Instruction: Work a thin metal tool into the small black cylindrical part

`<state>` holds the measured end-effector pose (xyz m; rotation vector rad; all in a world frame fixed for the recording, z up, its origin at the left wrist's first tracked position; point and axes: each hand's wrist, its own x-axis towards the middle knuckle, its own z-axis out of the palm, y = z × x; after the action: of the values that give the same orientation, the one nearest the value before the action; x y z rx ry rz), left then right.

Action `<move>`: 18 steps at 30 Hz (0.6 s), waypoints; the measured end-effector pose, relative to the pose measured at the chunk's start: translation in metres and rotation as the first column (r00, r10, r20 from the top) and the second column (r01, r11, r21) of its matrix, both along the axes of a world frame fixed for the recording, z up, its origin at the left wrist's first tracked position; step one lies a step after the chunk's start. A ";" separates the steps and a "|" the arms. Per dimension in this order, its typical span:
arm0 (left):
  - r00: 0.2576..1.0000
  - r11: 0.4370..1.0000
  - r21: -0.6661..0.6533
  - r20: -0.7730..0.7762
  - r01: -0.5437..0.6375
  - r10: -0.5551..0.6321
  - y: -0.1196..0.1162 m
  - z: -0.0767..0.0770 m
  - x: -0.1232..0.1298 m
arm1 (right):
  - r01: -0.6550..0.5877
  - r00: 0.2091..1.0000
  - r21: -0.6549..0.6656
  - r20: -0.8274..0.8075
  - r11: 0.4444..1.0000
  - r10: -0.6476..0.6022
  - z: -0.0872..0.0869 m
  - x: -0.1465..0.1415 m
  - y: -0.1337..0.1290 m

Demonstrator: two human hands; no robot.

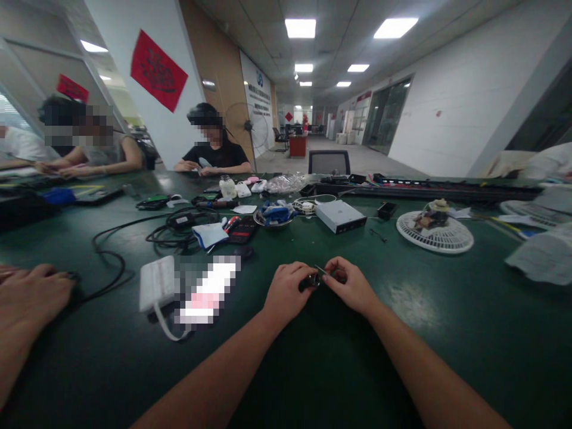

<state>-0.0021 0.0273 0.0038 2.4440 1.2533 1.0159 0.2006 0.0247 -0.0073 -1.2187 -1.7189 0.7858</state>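
Fingertips point(333, 269) of both hands pinched a small black part point(308, 282), its thin metal pin point(320, 269) angled up between them, over the dark green tabletop point(415, 304). Our left hand point(283, 292) and right hand point(348, 287) met closely there, forearms point(214, 375) angled inward, which steadied the grip; a white plastic box point(156, 283) with a looped cord point(167, 326) lay to the left.

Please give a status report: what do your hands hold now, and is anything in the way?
Left hand, right hand: both on small black part. Co-worker's hand far left, apart.
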 end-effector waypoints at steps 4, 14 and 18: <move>0.980 0.983 -0.003 0.076 -0.182 0.182 0.003 0.000 -0.002 | 0.070 0.994 0.073 0.078 0.995 -0.076 0.003 0.002 0.000; 0.988 0.988 -0.001 0.003 -0.156 0.156 0.001 0.004 -0.001 | -0.030 0.935 0.220 0.351 0.975 -0.050 0.001 0.007 0.003; 0.988 0.988 0.005 0.003 -0.156 0.156 0.001 0.003 -0.002 | -0.056 0.917 0.226 0.397 0.973 -0.039 0.003 0.006 0.000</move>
<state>-0.0038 0.0282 0.0071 2.3781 1.4618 1.0610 0.2067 0.0245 -0.0048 -1.2681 -2.0798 0.3338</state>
